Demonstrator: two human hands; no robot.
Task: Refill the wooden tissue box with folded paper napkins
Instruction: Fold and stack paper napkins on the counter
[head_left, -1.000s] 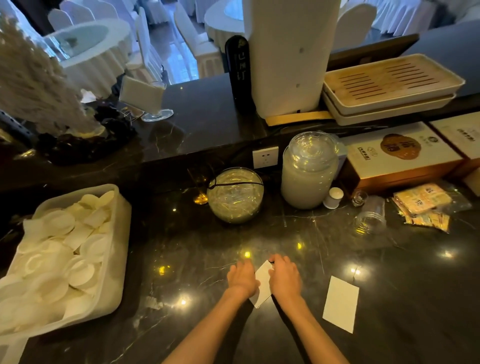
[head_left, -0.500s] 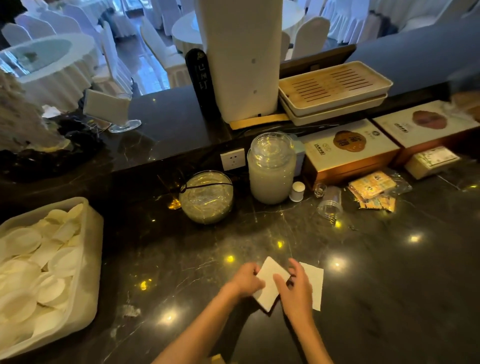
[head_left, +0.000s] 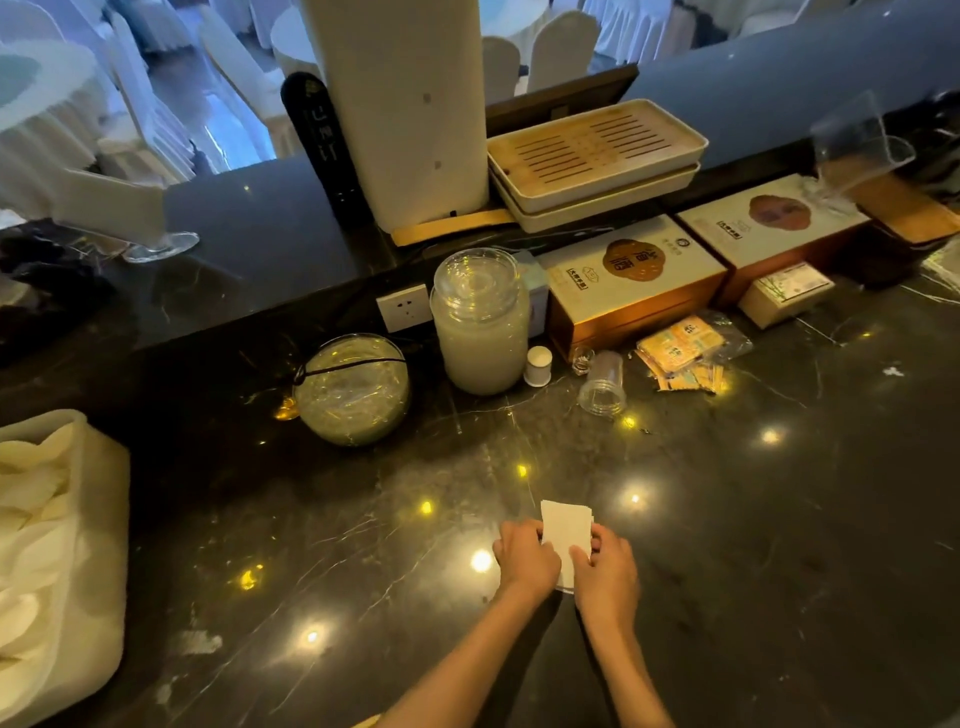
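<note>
A small stack of folded paper napkins is shown pinched between the left hand and the right hand, low over the dark marble tabletop near its front edge. Both hands are closed on the stack's side edges. The step in hand is judged to be the squaring of the napkins into an even bundle. The stack's long axis is directed away from the person, its free end toward the glass jar. The wooden tissue box cannot be identified with certainty; carriage to it is required next.
</note>
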